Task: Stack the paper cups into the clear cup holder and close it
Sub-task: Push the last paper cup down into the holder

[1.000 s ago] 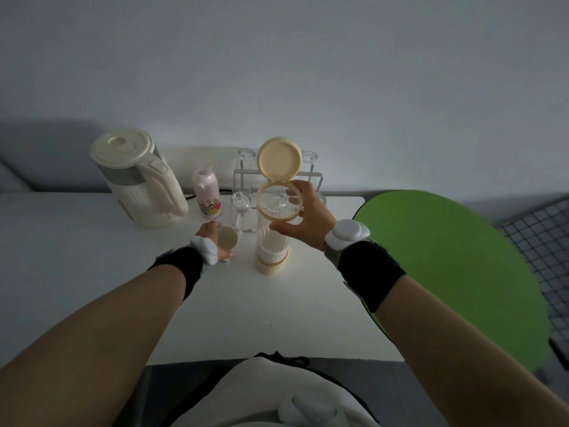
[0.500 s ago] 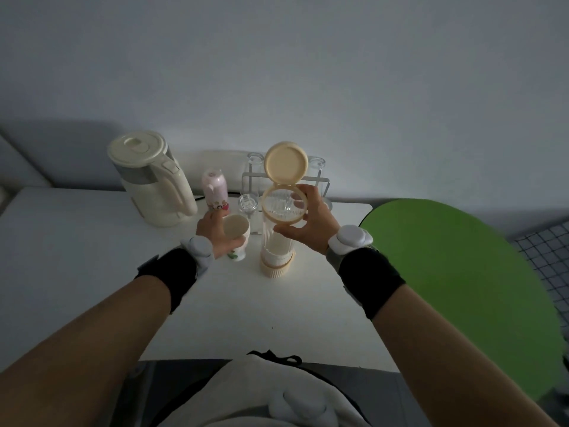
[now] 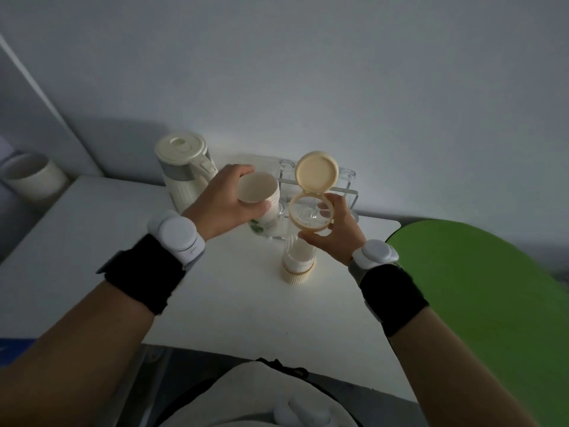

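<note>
The left hand [image 3: 226, 204] grips a stack of paper cups [image 3: 261, 198], fingers wrapped around its rim, mouth tilted up toward the camera. The stack hangs just left of the holder [image 3: 303, 241], near its open top. The right hand [image 3: 334, 231] pinches the holder's rim, steadying it. The holder stands upright on the table [image 3: 246, 303], long axis vertical, lid [image 3: 316, 171] hinged back on the far side. The cups likely need to travel right and drop base-first down that axis.
</note>
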A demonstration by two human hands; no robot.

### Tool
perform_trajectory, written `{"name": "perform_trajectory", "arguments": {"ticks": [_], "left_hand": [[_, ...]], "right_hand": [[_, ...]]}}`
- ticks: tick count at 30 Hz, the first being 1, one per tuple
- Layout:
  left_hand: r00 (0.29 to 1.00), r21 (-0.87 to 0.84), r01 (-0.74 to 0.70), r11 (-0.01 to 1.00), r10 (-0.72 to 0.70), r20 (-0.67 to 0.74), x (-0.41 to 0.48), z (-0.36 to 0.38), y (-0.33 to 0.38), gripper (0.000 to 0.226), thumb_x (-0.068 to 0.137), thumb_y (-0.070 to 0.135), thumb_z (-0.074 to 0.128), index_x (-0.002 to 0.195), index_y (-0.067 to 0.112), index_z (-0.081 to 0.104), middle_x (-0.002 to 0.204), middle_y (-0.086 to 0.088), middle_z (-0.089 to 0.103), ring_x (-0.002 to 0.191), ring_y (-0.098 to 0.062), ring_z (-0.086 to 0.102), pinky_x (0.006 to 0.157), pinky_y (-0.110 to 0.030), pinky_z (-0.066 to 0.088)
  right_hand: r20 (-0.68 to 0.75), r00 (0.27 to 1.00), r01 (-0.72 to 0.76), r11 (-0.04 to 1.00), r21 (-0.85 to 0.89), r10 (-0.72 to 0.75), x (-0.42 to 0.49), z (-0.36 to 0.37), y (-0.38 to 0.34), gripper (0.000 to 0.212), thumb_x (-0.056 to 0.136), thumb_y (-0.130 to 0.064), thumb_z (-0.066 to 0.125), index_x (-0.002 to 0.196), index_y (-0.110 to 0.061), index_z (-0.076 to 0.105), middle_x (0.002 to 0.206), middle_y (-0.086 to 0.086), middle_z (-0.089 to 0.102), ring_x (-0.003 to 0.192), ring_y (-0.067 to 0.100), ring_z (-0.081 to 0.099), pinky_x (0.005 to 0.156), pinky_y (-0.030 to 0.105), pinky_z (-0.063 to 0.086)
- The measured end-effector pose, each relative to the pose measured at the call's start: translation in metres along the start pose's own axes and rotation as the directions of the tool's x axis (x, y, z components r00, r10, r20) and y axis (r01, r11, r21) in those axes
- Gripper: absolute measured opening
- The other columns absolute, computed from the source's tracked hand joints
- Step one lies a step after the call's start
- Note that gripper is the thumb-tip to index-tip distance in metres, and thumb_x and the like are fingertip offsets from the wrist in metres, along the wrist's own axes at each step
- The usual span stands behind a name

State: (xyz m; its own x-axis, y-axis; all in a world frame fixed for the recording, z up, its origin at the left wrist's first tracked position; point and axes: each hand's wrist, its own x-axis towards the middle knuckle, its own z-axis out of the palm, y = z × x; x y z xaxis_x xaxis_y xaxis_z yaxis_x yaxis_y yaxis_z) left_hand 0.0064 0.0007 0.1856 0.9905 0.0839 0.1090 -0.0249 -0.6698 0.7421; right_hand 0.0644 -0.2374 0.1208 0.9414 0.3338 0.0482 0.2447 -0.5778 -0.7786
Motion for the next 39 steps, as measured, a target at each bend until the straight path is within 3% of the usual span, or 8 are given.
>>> {"name": "perform_trajectory", "arguments": {"ticks": [5,11,14,16,18,24,30,39], "left_hand": [[0.986,0.015,-0.127,0.992,0.128,-0.110,-0.001,-0.028,0.040,0.085,0.064,0.056,0.062,0.137,0.016,0.042,0.132,-0.003,0.048,0.119,-0.012,0.047,0.100,-0.025,0.038],[0.975,-0.003,-0.218,0.976,0.217,-0.057,0.005,-0.023,0.065,0.074,0.072,0.046,0.067,0.136,0.018,0.044,0.131,0.002,0.047,0.117,-0.009,0.046,0.097,-0.025,0.040],[0.967,-0.003,-0.254,0.967,0.254,-0.019,0.009,-0.012,0.071,0.080,0.066,0.055,0.065,0.134,0.016,0.045,0.130,0.001,0.049,0.118,-0.011,0.048,0.097,-0.025,0.041],[0.962,0.003,-0.272,0.962,0.272,0.009,0.010,-0.003,0.074,0.076,0.068,0.048,0.069,0.132,0.015,0.045,0.129,-0.001,0.049,0.118,-0.012,0.047,0.097,-0.023,0.038],[0.958,0.019,-0.287,0.958,0.286,0.031,0.012,0.006,0.076,0.072,0.071,0.041,0.074,0.131,0.015,0.045,0.128,-0.002,0.049,0.119,-0.013,0.046,0.098,-0.023,0.036],[0.948,0.069,-0.305,0.950,0.296,0.115,0.012,0.030,0.081,0.073,0.070,0.040,0.075,0.132,0.021,0.042,0.128,0.001,0.044,0.122,-0.015,0.043,0.102,-0.028,0.038],[0.954,0.183,-0.273,0.944,0.243,0.174,0.014,0.038,0.074,0.077,0.071,0.041,0.076,0.136,0.021,0.040,0.133,-0.001,0.041,0.126,-0.020,0.036,0.100,-0.027,0.034],[0.969,0.240,-0.245,0.939,0.228,0.096,0.015,0.042,0.065,0.075,0.070,0.047,0.073,0.134,0.021,0.043,0.131,-0.001,0.045,0.123,-0.021,0.037,0.099,-0.028,0.034]], "right_hand": [[0.020,1.000,-0.010,1.000,-0.013,0.010,0.000,-0.002,-0.002,0.093,0.065,-0.036,0.085,0.138,-0.018,0.030,0.133,0.006,0.051,0.119,0.017,0.052,0.099,0.043,0.049],[0.146,0.984,-0.087,0.990,-0.113,0.103,0.005,-0.022,-0.011,0.108,0.065,-0.037,0.085,0.146,-0.015,0.017,0.144,0.008,0.045,0.133,0.026,0.044,0.105,0.038,0.039],[0.042,0.995,-0.089,0.993,-0.075,0.092,0.003,-0.042,-0.023,0.089,0.065,-0.039,0.085,0.132,-0.012,0.033,0.131,0.007,0.050,0.122,0.023,0.050,0.099,0.036,0.046],[-0.029,1.000,-0.009,0.994,-0.105,0.006,0.000,-0.052,-0.034,0.070,0.066,-0.038,0.084,0.115,-0.014,0.041,0.116,0.003,0.051,0.107,0.020,0.052,0.091,0.033,0.049],[-0.019,0.997,0.073,0.992,-0.101,-0.075,-0.002,-0.056,-0.045,0.066,0.065,-0.034,0.085,0.113,-0.017,0.042,0.114,0.001,0.050,0.105,0.018,0.052,0.088,0.034,0.051],[-0.016,0.966,0.257,0.966,-0.020,-0.258,-0.006,-0.047,-0.061,0.086,0.062,-0.018,0.086,0.132,-0.014,0.036,0.125,-0.002,0.048,0.115,0.017,0.049,0.090,0.034,0.049],[-0.020,0.982,0.186,0.982,-0.028,-0.186,-0.007,-0.038,-0.051,0.080,0.062,-0.023,0.087,0.127,-0.015,0.041,0.121,0.002,0.054,0.107,0.018,0.054,0.087,0.040,0.052],[-0.054,0.989,0.135,0.988,-0.080,-0.139,-0.003,-0.024,-0.046,0.081,0.063,-0.029,0.087,0.127,-0.011,0.039,0.119,0.006,0.056,0.106,0.024,0.058,0.084,0.039,0.051]]}}
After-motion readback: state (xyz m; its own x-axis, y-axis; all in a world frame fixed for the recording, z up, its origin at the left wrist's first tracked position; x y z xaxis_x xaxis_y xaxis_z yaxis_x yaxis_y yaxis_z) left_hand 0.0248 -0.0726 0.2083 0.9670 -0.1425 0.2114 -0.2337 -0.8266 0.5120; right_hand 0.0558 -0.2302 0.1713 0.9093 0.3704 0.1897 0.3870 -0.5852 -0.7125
